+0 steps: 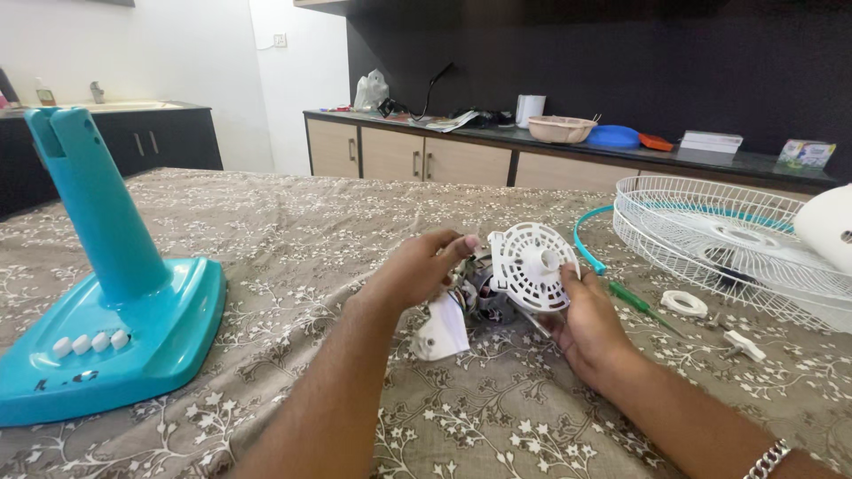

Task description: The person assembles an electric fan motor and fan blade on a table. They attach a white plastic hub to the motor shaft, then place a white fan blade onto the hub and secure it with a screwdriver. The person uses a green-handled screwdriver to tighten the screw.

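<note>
Left hand [415, 270]: I see fingers curled over the back of the fan motor [484, 293], closed on it.
Right hand [587, 330]: fingers wrapped under the motor's white vented cover [530, 264], thumb pressed on its rim, clamped.
Motor: held between both sets of fingers, just above the floral tablecloth [293, 231].
Beyond right fingertips: green screwdriver [641, 303], white ring [684, 303], white wire fan guard [719, 239].
Well off the left fingers: turquoise fan base [106, 328], upright.

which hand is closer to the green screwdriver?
Right. The right hand holds the fan motor just beside the green screwdriver; the left hand grips the motor's far side.
</note>
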